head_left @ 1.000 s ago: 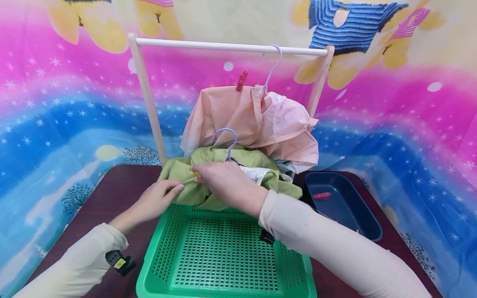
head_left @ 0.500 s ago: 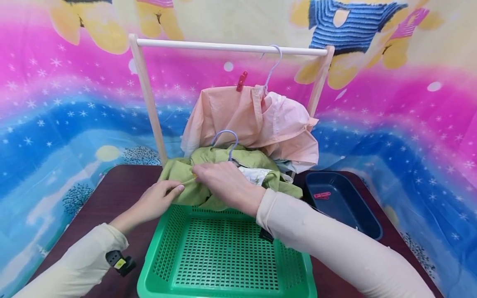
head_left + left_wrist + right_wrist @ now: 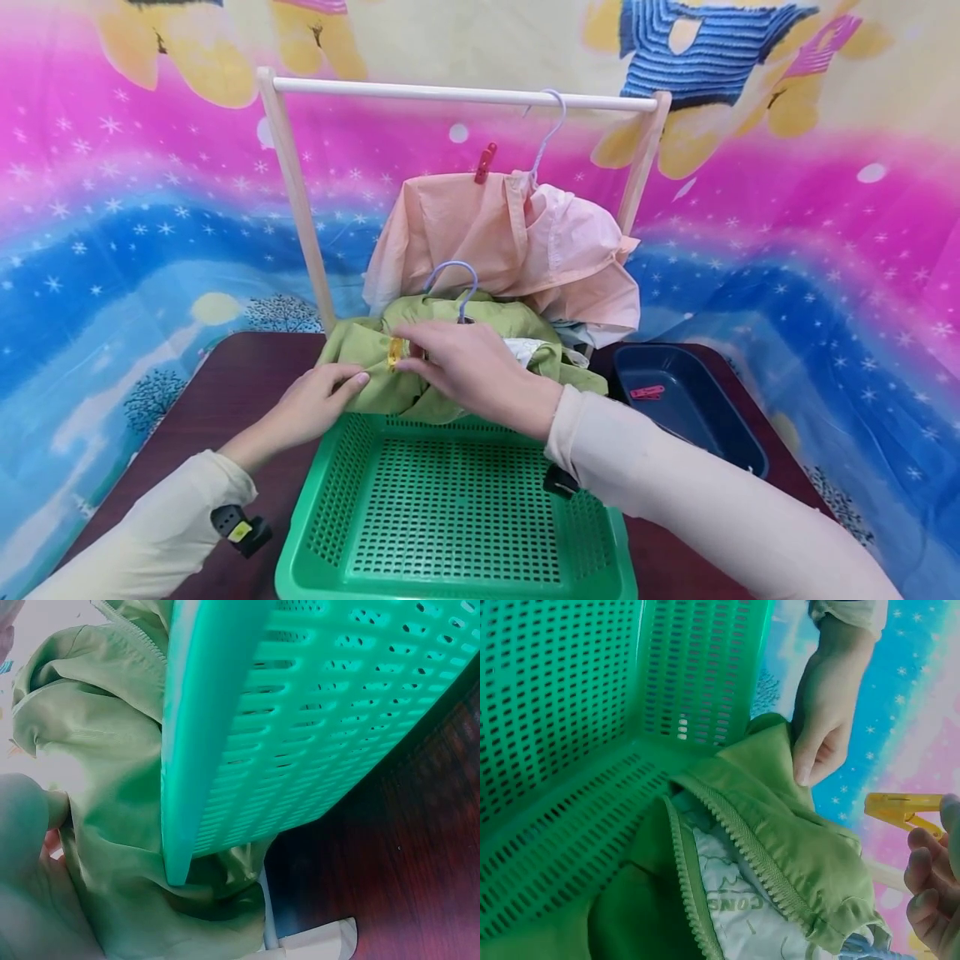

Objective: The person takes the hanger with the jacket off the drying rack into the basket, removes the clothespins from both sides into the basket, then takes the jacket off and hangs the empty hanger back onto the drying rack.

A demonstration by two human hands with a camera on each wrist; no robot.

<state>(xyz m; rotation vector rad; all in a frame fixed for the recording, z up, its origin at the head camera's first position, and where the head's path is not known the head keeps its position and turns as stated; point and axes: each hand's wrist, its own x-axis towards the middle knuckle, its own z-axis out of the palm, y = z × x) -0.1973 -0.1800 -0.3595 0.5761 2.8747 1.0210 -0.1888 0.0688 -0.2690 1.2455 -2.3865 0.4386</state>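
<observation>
A green zip jacket (image 3: 360,342) with a white printed lining lies against the far rim of the green basket (image 3: 453,500). A lilac hanger (image 3: 468,292) sticks up from its collar. My left hand (image 3: 318,400) pinches the jacket's edge on the left between thumb and fingers. In my right hand (image 3: 480,367) is a yellow clothespin (image 3: 904,806), held by thumb and fingertips. The right wrist view shows the clothespin apart from the cloth, with the jacket's zipper (image 3: 739,844) lying partly open beside it. Part of the jacket is hidden behind my right hand.
Behind stands a wooden rack with a white rail (image 3: 450,92). A peach shirt (image 3: 457,225) hangs there on a lilac hanger, a red clothespin (image 3: 485,162) at its shoulder. A dark blue tray (image 3: 697,408) on the right holds pink clothespins (image 3: 647,392). The tabletop (image 3: 240,375) is dark wood.
My right hand has drawn back slightly to the right, and more of the yellow clothespin shows now. My left hand keeps its place on the jacket.
</observation>
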